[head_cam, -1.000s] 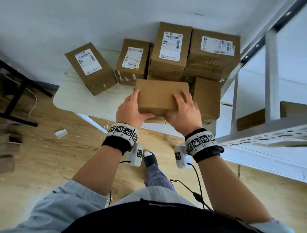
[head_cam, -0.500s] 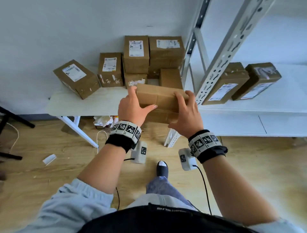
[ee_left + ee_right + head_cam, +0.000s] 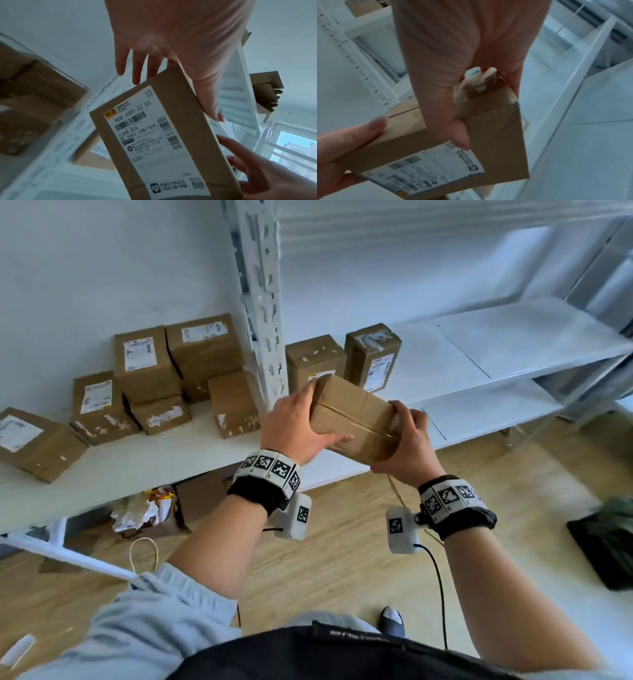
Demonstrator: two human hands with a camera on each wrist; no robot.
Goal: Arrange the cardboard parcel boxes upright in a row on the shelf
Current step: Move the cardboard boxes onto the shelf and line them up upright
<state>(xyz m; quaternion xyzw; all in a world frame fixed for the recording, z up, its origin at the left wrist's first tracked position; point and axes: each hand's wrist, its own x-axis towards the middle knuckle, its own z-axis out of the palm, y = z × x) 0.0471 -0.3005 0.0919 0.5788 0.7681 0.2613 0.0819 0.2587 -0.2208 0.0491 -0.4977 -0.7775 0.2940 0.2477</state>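
Parcel box: held tilted in the air, in front of the shelf — label face down.
Left hand: clasped round one end.
Right hand: clasped round the other end.
Shelved boxes: two, upright, side by side.

In the head view the left hand and the held parcel box cover the lower front of the left upright box on the shelf, label included. At 9 o'clock a labelled box runs off the edge. The white upright post is smeared. In the right wrist view the held box's label is unreadable.
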